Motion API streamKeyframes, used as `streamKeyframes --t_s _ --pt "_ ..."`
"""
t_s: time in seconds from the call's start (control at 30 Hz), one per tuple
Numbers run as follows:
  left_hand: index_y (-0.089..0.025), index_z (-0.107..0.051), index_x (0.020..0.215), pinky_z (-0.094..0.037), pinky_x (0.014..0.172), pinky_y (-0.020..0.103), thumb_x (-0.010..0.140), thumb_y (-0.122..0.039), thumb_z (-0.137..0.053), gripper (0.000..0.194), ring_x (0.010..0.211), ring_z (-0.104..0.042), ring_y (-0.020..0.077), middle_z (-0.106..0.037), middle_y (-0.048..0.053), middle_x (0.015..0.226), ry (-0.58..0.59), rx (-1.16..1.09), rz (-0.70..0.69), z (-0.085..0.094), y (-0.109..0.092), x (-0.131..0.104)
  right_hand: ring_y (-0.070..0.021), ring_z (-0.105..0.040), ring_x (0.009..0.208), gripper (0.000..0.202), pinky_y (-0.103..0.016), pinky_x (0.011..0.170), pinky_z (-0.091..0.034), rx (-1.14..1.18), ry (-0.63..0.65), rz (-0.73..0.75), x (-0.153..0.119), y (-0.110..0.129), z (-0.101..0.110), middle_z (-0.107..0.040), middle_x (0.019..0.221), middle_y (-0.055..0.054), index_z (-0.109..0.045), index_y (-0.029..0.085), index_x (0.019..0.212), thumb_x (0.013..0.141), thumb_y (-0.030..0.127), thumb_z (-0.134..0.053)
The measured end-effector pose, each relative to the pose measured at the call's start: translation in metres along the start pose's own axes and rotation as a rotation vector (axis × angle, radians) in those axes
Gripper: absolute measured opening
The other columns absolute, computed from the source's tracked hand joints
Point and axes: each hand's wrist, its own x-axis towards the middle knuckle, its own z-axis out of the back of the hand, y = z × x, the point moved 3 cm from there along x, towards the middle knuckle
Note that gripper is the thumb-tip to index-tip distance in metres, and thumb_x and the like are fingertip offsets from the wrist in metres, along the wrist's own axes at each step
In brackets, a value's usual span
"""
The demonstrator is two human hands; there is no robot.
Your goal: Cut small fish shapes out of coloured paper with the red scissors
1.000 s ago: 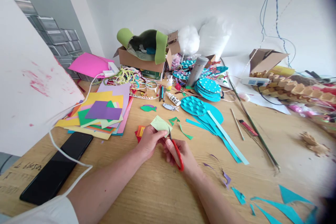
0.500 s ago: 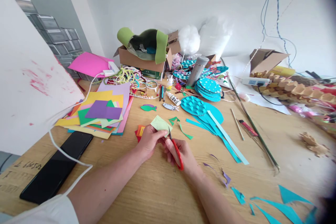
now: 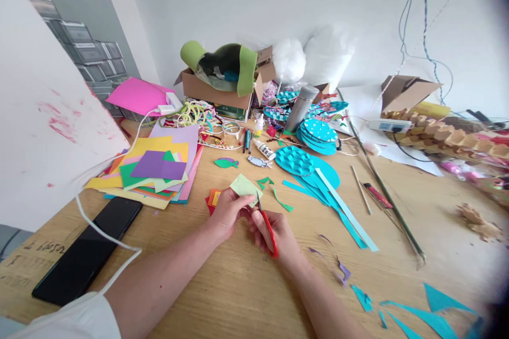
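Observation:
A pale green piece of paper [image 3: 243, 185] with faint drawn lines is pinched by my left hand [image 3: 228, 214] between thumb and fingers. My right hand [image 3: 274, 230] grips red-handled scissors [image 3: 271, 235], whose blades meet the paper's right edge. Just behind the paper lie curled green paper scraps [image 3: 274, 190], a green fish cutout [image 3: 226, 162] and a white fish cutout [image 3: 258, 161] with dark outlines. Beside my left hand, small orange and red paper pieces [image 3: 212, 198] are partly hidden by it.
Stacked coloured paper [image 3: 139, 185] and a black phone [image 3: 87, 254] lie left, crossed by a white cable. Blue discs and strips [image 3: 342, 212], a grey bottle [image 3: 303, 108] and a glue bottle [image 3: 264, 149] stand or lie behind. Blue scraps [image 3: 437, 318] are front right; a long stick [image 3: 389, 196] lies right.
The whole view has shifted slightly. Both hands, the paper and the scissors keep nearly the same positions relative to each other.

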Motion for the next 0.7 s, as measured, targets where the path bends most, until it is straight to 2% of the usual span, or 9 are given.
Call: streamKeyframes --t_s 0.37,0.7 --pt "-0.014 -0.059 0.067 -0.04 0.041 0.024 0.064 -0.029 -0.073 0.021 0.043 -0.051 0.0113 -0.057 -0.002 0.055 -0.012 0.035 0.034 -0.0014 -0.0006 -0.0005 -0.0072 -0.042 0.032 0.063 -0.018 0.034 -0.032 0.004 -0.002 -0.004 -0.0001 0.0001 -0.0006 -0.051 0.042 0.002 -0.053 0.016 0.063 0.072 0.078 -0.052" --pt "-0.014 -0.059 0.068 -0.04 0.041 0.024 0.065 -0.027 -0.072 0.019 0.043 -0.052 0.0112 -0.058 -0.001 0.055 -0.007 0.036 0.036 -0.0014 -0.0007 -0.0006 -0.0066 -0.041 0.031 0.063 -0.018 0.033 -0.031 0.011 -0.002 -0.004 -0.0016 -0.0006 -0.0009 -0.051 0.041 0.002 -0.053 0.016 0.062 0.073 0.078 -0.052"
